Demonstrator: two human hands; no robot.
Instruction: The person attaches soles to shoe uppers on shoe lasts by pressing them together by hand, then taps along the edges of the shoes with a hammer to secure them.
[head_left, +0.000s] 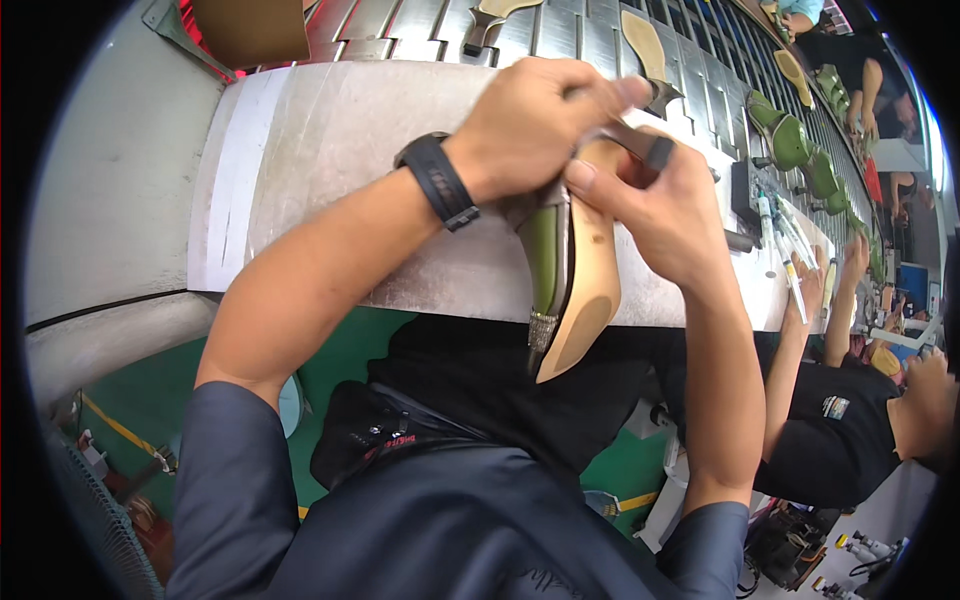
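Note:
Over the bench edge, a high-heeled shoe (590, 300) is tilted with its tan sole toward me and its toe pointing down at my lap. Its upper is green, with a glittery band near the dark toe tip and a gap showing between upper and sole. My right hand (675, 205) is closed round the heel end, thumb pressed on the sole, the dark heel rising between its fingers. My left hand (540, 125), slightly blurred, is closed on the back part of the shoe. Its fingertips and the shoe's back are partly hidden.
Beyond the pale bench (330, 160) runs a slatted metal conveyor (590, 40) carrying a tan sole with a dark heel (645, 50) and several green shoes (790, 140). Slim syringe-like tubes (785, 235) lie at right. A co-worker (835, 430) sits close on the right.

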